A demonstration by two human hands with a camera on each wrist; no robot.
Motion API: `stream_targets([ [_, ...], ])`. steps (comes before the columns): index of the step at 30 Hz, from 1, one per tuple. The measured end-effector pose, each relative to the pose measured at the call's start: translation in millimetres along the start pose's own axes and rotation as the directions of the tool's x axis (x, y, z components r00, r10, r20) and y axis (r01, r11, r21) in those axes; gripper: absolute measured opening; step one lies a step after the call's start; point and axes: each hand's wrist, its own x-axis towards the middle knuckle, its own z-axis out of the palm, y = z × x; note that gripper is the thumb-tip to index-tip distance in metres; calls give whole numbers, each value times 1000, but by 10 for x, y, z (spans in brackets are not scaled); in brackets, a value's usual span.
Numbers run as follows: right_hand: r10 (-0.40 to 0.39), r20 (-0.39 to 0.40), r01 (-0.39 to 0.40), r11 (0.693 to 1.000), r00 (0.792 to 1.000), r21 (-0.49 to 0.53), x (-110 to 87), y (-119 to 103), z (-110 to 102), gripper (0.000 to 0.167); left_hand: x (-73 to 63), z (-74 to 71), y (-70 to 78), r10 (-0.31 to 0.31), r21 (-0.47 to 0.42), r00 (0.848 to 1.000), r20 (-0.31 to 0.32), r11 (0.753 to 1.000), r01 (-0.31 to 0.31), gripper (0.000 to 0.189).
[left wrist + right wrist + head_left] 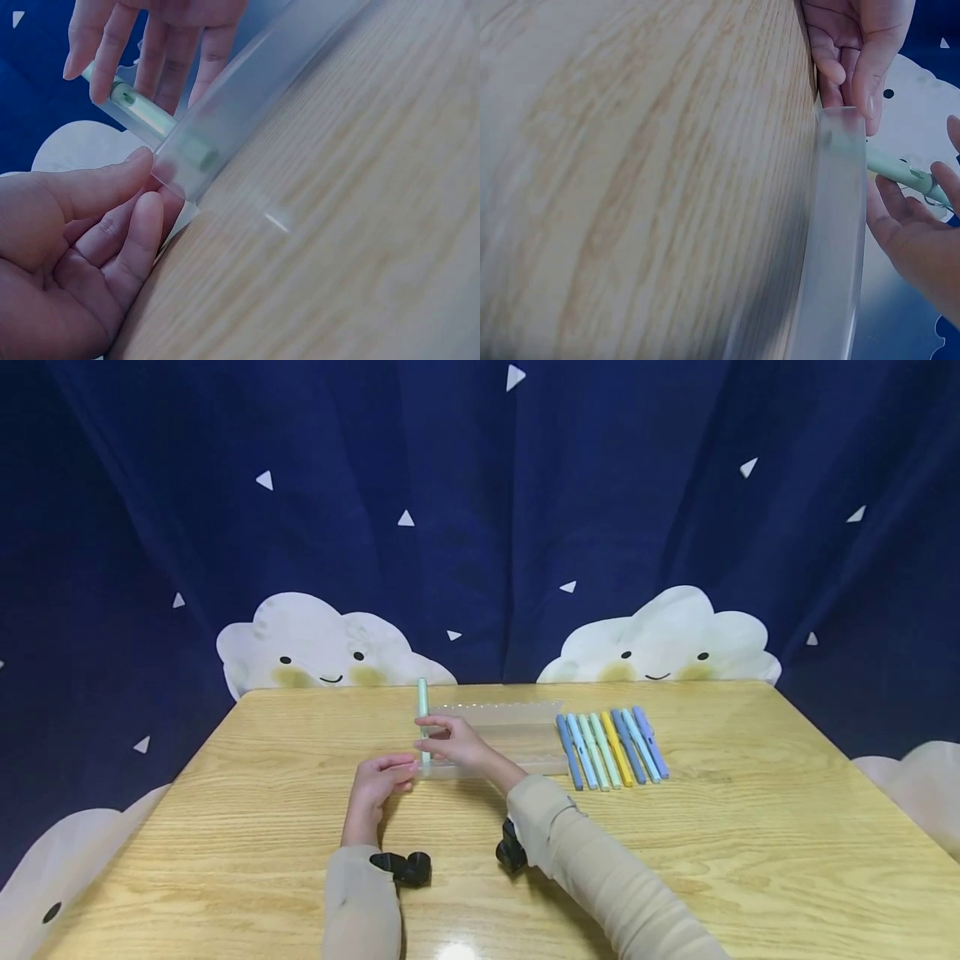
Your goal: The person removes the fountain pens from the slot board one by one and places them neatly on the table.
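Note:
A mint-green pen [423,697] stands at the left end of a clear plastic case [517,735], its lower end behind the case's front wall. My right hand [459,745] has thumb and fingers around the pen's middle; the left wrist view shows its other fingers [176,67] stretched out behind the pen. At the case's front left corner, my left hand [377,783] pinches the plastic between thumb and fingers. The right wrist view shows that left thumb [877,64] at the end of the case's long front wall [829,240].
Right of the case lies a row of several pens in blue, light blue, green, yellow [617,749] and purple [650,742]. All rest on a wooden table [750,860]. Behind the table hangs a dark blue curtain [465,568] with white clouds.

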Motion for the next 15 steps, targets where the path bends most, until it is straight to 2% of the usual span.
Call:
stream_targets([
  [5, 9, 4, -9, 1000, 1000, 2, -49, -118, 7, 43, 11, 1, 11, 0, -8, 1000, 3, 1000, 0, 24],
  [10, -1, -30, 1, 1000, 1000, 20, 67, 62, 12, 43, 9, -3, 7, 2, -7, 1000, -1, 1000, -2, 25],
  [15, -24, -62, 26, 999, 998, 27, 72, 97, 17, 40, -2, -1, 0, 5, -4, 1000, 2, 1000, -5, 26],
])
